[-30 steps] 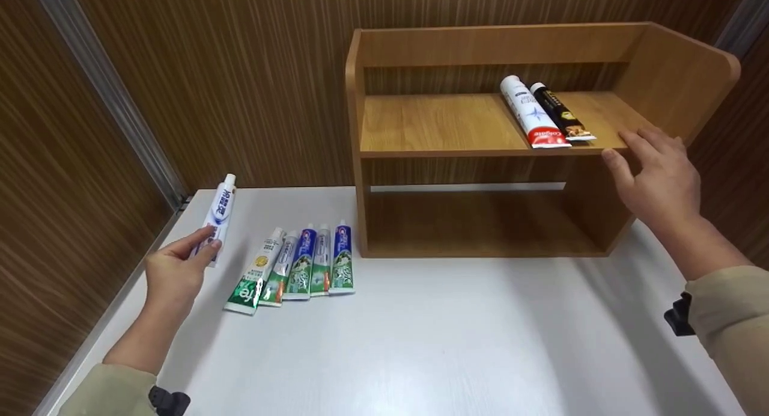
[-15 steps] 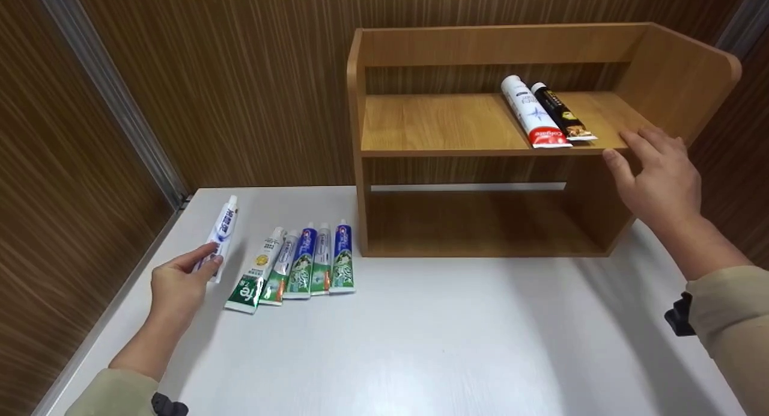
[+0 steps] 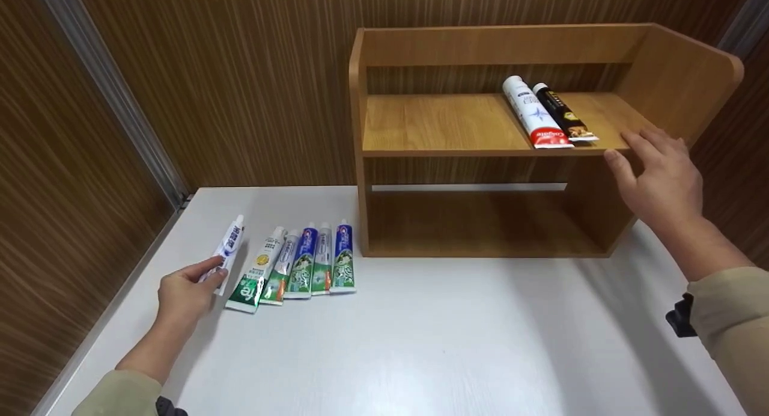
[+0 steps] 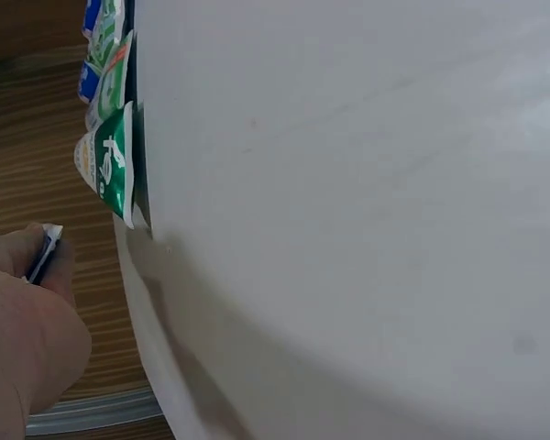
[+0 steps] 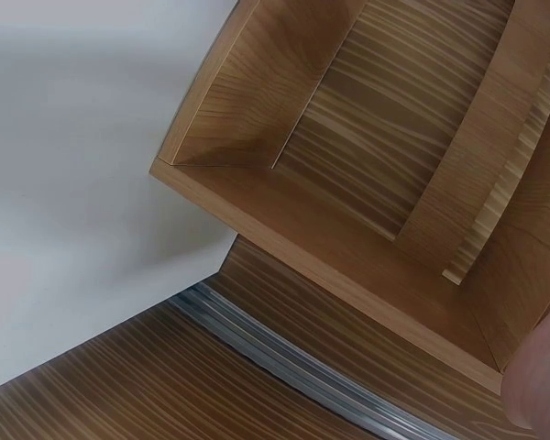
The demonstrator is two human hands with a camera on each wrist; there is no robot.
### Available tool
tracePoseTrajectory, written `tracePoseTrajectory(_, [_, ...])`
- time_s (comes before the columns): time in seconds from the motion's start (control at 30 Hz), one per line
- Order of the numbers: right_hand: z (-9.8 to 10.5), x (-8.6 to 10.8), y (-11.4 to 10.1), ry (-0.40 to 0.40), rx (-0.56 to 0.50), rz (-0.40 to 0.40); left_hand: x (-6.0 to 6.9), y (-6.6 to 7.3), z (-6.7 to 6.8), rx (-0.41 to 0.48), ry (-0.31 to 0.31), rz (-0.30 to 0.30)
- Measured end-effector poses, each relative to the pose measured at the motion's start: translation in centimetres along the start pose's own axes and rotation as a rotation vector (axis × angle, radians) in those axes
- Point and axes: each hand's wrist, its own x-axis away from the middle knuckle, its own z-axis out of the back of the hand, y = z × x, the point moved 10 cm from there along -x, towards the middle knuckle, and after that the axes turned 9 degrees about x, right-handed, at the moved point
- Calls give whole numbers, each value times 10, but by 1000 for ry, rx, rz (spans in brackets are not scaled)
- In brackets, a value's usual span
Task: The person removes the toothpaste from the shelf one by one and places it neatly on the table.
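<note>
My left hand (image 3: 187, 293) pinches the lower end of a white and blue toothpaste tube (image 3: 231, 245), cap pointing away, just left of a row of tubes. In the left wrist view only the crimped end of that toothpaste tube (image 4: 46, 252) shows between thumb and fingers. Nearest in the row lies a white and green toothpaste tube (image 3: 257, 272). On the right, my right hand (image 3: 664, 175) rests on the front edge of the wooden shelf (image 3: 444, 153), fingers on the upper board and thumb at the edge. It holds no tube.
Several blue, silver and green toothpaste tubes (image 3: 303, 263) lie side by side on the white table (image 3: 420, 344). On the upper board are a white and red Colgate tube (image 3: 536, 111) and a black tube (image 3: 563, 112). Wood-grain panels (image 3: 258, 85) stand behind and left.
My left hand has lowered the white and blue toothpaste tube toward the table, nearer to me and slightly right, closer to the row. The right hand has stayed on the shelf edge.
</note>
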Motion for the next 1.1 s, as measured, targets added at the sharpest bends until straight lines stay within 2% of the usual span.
tracePoseTrajectory(0.17, [3,0,-1,38,-6,17,-2,-3,-2,-17,-14,-21])
tracePoseTrajectory(0.4, [2,0,0,25,-6,7,-1,-12,-7,-30,-42,22])
tracePoseTrajectory(0.7, [1,0,0,15,-10,0,-2,-19,-9,-50,-58,33])
tracePoseTrajectory(1.1, [2,1,-1,21,-8,6,-3,-21,-9,-67,-56,2])
